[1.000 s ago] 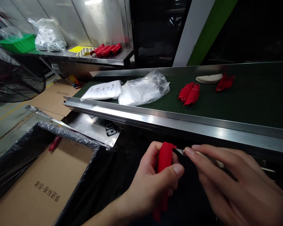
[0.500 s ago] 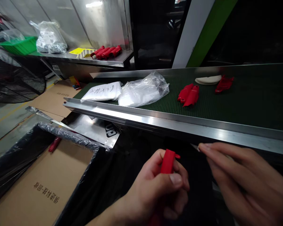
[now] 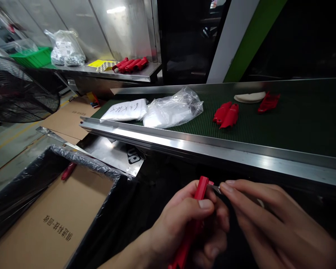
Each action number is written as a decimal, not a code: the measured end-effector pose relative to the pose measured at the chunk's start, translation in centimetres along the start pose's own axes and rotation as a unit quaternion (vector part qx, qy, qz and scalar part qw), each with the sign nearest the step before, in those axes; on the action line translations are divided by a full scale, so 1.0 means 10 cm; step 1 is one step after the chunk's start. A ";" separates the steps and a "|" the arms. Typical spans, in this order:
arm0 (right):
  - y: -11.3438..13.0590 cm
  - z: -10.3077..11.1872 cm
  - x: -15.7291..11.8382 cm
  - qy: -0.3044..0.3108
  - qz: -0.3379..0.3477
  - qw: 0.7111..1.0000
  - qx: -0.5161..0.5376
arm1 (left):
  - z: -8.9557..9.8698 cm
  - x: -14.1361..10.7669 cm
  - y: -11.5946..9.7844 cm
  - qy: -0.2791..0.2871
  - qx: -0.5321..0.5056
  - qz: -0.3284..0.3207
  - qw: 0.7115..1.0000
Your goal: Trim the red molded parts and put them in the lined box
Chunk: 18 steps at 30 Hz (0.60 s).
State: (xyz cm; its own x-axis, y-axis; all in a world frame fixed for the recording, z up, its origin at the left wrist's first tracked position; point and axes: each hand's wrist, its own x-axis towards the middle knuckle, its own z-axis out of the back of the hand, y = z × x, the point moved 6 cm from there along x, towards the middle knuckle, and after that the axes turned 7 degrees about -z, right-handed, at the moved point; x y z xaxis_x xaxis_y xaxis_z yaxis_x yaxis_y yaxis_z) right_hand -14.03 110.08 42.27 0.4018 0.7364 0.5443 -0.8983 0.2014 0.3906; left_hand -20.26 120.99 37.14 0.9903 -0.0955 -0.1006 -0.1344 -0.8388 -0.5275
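My left hand (image 3: 189,220) is closed around a long red plastic part (image 3: 202,188), whose squared upper end sticks up past the thumb. Its lower end shows below the palm. Between thumb and fingertips, my right hand (image 3: 266,213) pinches a small thin knife blade (image 3: 215,188). The blade points left, and its tip is at the small tab near the top of the red part; whether it touches cannot be made out. The blade's rear end is hidden in the right hand.
Beyond my hands runs a green conveyor belt (image 3: 168,131) with a metal rim (image 3: 212,146). On it lie red parts (image 3: 226,115), a pale flat piece (image 3: 249,97) and plastic bags (image 3: 173,110). A box lined with black plastic (image 3: 84,158) stands left; a fan (image 3: 19,89) is behind.
My right hand has moved left, bringing the blade up to the red part. My left hand has tilted the part, so more of its lower end shows. The view has shifted slightly.
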 end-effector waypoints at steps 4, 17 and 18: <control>-0.01 -0.04 0.04 -0.004 -0.005 1.000 -0.015 | -0.06 -0.03 0.04 0.018 -0.016 -0.007 1.000; -0.02 0.04 -0.01 0.006 0.054 0.998 -0.038 | -0.08 -0.03 0.06 0.048 -0.128 0.010 0.991; -0.02 0.03 -0.01 0.010 0.053 0.997 -0.047 | -0.09 -0.03 0.06 0.048 -0.136 0.007 0.990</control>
State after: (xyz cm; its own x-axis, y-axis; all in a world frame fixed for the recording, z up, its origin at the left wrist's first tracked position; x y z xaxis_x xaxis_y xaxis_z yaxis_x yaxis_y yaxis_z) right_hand -13.83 109.75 42.30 0.3013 0.7693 0.5634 -0.9484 0.1804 0.2608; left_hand -20.60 120.05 37.61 0.9887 -0.1486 -0.0188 -0.1479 -0.9487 -0.2793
